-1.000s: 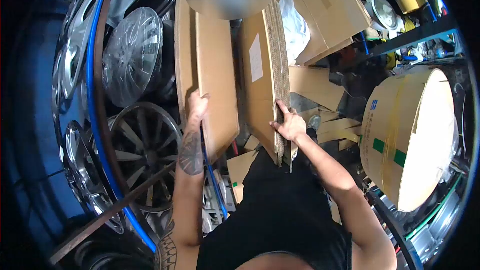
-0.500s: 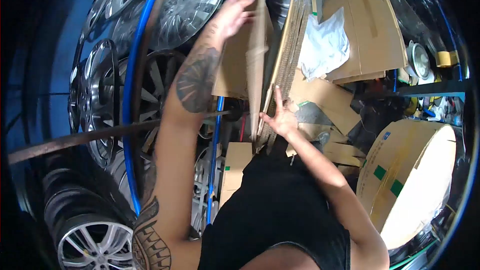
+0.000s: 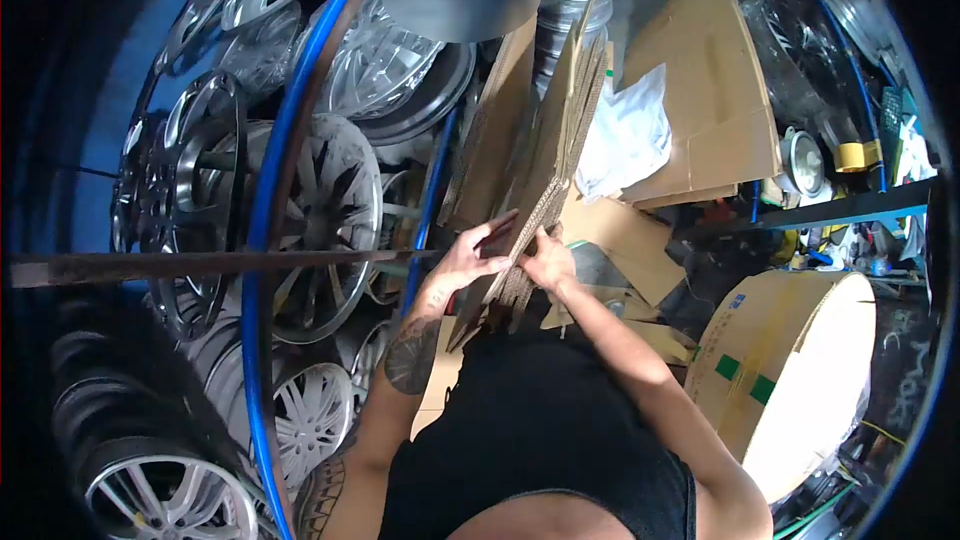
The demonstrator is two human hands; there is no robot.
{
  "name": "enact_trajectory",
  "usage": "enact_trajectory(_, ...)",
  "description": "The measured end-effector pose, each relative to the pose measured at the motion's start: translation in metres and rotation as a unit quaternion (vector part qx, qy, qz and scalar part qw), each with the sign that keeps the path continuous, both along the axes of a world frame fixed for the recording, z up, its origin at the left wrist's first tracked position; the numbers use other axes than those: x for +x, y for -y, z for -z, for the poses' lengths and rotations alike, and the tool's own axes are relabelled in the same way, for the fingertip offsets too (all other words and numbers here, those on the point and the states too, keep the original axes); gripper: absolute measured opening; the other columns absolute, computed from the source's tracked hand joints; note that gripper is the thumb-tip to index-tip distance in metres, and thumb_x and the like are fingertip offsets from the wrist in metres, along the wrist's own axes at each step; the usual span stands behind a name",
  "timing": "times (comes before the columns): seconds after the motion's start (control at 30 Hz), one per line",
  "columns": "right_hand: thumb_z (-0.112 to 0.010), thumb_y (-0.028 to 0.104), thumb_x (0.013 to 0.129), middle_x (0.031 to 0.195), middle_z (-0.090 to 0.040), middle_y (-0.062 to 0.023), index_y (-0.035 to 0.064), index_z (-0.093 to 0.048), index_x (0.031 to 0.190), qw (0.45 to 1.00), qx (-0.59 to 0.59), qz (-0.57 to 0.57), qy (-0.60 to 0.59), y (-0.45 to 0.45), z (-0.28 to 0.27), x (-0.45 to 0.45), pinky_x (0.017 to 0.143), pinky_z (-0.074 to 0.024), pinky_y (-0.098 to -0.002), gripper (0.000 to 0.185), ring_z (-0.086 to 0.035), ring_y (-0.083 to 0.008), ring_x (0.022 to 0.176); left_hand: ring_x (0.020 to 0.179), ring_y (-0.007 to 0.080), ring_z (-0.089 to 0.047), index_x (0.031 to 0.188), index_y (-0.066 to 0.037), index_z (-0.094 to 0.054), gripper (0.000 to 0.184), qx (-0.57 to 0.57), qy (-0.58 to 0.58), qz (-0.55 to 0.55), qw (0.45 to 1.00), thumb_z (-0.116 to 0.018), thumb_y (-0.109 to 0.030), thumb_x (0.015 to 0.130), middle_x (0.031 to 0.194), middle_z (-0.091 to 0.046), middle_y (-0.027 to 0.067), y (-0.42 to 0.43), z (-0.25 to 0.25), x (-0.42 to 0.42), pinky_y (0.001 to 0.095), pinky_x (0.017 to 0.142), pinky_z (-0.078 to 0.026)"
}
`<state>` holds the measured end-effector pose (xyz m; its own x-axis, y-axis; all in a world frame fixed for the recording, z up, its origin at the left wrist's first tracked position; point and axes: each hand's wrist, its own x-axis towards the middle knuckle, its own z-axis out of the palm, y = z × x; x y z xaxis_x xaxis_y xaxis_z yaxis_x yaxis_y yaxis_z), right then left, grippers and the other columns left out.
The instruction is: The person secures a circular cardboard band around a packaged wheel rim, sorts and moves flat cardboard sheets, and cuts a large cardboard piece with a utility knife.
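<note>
Upright in front of my body stands a stack of flattened cardboard sheets (image 3: pixel 560 155), their corrugated edges towards me. My left hand (image 3: pixel 465 262) grips the stack's near end from the left, its thumb at the edge and its fingers along the side. From the right, my right hand (image 3: pixel 550 262) holds the same end, with fingers curled against the edges and partly hidden. Another brown cardboard piece (image 3: pixel 495 130) stands to the left of the stack. A crumpled white plastic sheet (image 3: pixel 628 135) lies just right of it.
Alloy wheels (image 3: pixel 325 230) fill the rack at left, behind a blue post (image 3: pixel 262 220) and a rusty bar (image 3: pixel 200 267). A large cardboard panel (image 3: pixel 715 90) leans at upper right. At lower right sits a round cardboard-wrapped item (image 3: pixel 735 355). Cut cardboard (image 3: pixel 630 245) lies on the floor.
My left hand has come down from the upper left to the stack's near end. The blurred, moving sheet now rests against the others. My right hand has closed in on the edges.
</note>
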<state>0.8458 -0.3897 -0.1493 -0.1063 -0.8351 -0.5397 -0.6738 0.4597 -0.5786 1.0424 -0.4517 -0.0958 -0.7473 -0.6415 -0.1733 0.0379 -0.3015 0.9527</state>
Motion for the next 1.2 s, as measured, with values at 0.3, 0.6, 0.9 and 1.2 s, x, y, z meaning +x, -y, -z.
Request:
enact_trajectory(0.3,-0.069,0.065,0.084,0.157,-0.02,-0.0451,0.0356,-0.008,0.165,0.998,-0.011,-0.038,-0.038,-0.003,0.006,0.001,0.113,-0.0437,-0.0483,0.105,-0.044,-0.0552,0.138,0.088,0.0237,-0.069,0.128,0.007,-0.063,0.039,-0.249,0.191,-0.178,0.933,-0.053,-0.024,0.106,0.102,-0.072,0.0231,0.0,-0.001,0.003,0.0394,0.081,-0.054)
enact_trajectory(0.6,-0.068,0.067,0.084,0.16,-0.015,-0.0421,0.0416,-0.01,0.164,1.0,-0.003,-0.028,-0.014,-0.006,0.003,-0.001,0.113,-0.0435,-0.0511,0.102,-0.04,-0.0557,0.14,0.103,0.0381,-0.073,0.124,0.007,-0.061,0.041,-0.354,0.266,-0.257,0.859,-0.075,-0.016,0.092,0.109,-0.071,0.0293,0.032,0.002,-0.006,0.0424,0.081,-0.061)
enact_trajectory(0.9,-0.063,0.056,0.094,0.165,-0.01,-0.0354,0.0491,-0.021,0.16,0.995,-0.015,-0.097,0.033,0.003,0.011,0.01,0.108,-0.0495,-0.0474,0.078,-0.056,-0.0495,0.128,0.091,0.0151,-0.067,0.116,0.004,-0.068,0.023,-0.262,0.315,-0.416,0.812,-0.067,-0.003,0.094,0.103,-0.074,0.0067,0.032,-0.101,0.042,0.0285,0.084,-0.053)
enact_trajectory(1.2,-0.058,0.057,0.096,0.163,-0.011,-0.0373,0.0484,-0.023,0.159,0.987,-0.048,-0.12,0.093,0.046,0.019,0.06,0.102,-0.0534,-0.0502,0.072,-0.059,-0.0463,0.126,0.114,0.0252,-0.061,0.141,0.003,-0.053,0.056,-0.294,0.334,-0.658,0.608,-0.055,-0.039,0.104,0.134,-0.062,0.016,-0.135,-0.327,0.099,0.0404,0.101,-0.05)
